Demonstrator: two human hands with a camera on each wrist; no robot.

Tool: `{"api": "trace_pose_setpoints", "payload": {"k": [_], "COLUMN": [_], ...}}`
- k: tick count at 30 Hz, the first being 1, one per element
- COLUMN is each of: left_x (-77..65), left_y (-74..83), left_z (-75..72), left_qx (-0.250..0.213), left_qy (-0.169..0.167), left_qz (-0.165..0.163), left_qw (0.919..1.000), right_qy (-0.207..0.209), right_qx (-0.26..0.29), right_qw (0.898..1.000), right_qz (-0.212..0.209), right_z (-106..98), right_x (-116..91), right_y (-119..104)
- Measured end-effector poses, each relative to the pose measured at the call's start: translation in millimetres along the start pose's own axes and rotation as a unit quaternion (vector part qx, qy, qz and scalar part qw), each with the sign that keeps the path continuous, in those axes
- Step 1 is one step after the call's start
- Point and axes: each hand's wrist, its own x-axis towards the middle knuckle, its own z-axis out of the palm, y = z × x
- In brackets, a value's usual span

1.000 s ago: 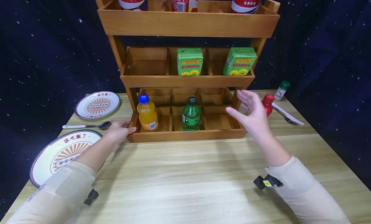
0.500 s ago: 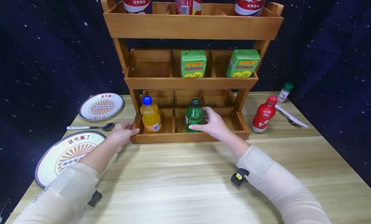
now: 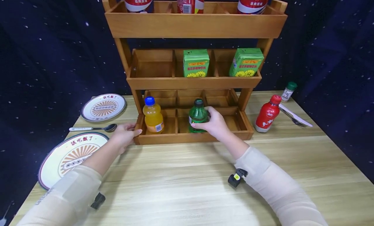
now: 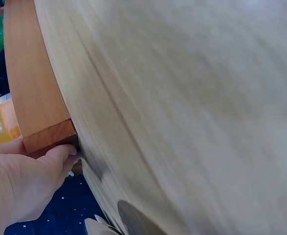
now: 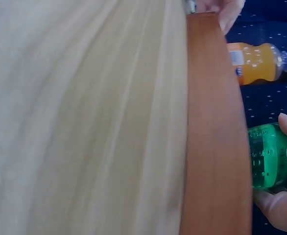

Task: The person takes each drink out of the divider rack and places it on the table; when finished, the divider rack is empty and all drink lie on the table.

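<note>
A green plastic bottle (image 3: 198, 115) with a dark cap stands in the front middle compartment of the wooden rack's bottom tier. My right hand (image 3: 214, 124) grips it from the right side, thumb in front. In the right wrist view, the green bottle (image 5: 275, 156) sits between thumb and fingers. My left hand (image 3: 124, 136) holds the lower left corner of the wooden rack (image 3: 193, 139). The left wrist view shows my left hand (image 4: 28, 181) with its fingers around the rack's end (image 4: 50, 134). An orange drink bottle (image 3: 153, 117) with a blue cap stands in the front left compartment.
Green drink cartons (image 3: 196, 63) sit on the middle tier, and red cans (image 3: 190, 2) on the top one. A red bottle (image 3: 267, 114), a green-capped shaker (image 3: 288, 92) and a knife (image 3: 295, 115) lie right of the rack; plates (image 3: 103, 107) and a spoon (image 3: 93, 128) are left.
My right hand has moved left from beside the red bottle to the green bottle and taken hold of it. The left hand has stayed at the rack's corner.
</note>
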Motion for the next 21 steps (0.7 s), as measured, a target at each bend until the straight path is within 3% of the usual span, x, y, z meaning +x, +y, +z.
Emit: {"api": "trace_pose_setpoints", "payload": {"k": [5, 10, 15, 21], "left_x": [2.3, 3.1, 3.0, 2.4], "left_y": [0.6, 2.4, 2.9, 3.2], "left_z": [1.4, 0.9, 0.2, -0.6], "left_qx": [-0.004, -0.008, -0.015, 0.003], "left_qy": [0.001, -0.001, -0.006, -0.004], "left_qz": [0.0, -0.001, 0.002, -0.006], "left_qw": [1.0, 1.0, 0.9999, 1.0], "right_qy": [0.02, 0.047, 0.09, 0.133], "right_qx": [0.053, 0.084, 0.048, -0.028], "right_qw": [0.998, 0.994, 0.994, 0.991], "right_qz": [-0.018, -0.06, -0.025, 0.018], "right_z": [-21, -60, -105, -151], "right_x": [-7, -23, -48, -79], "right_y": [-16, -40, -46, -20]}}
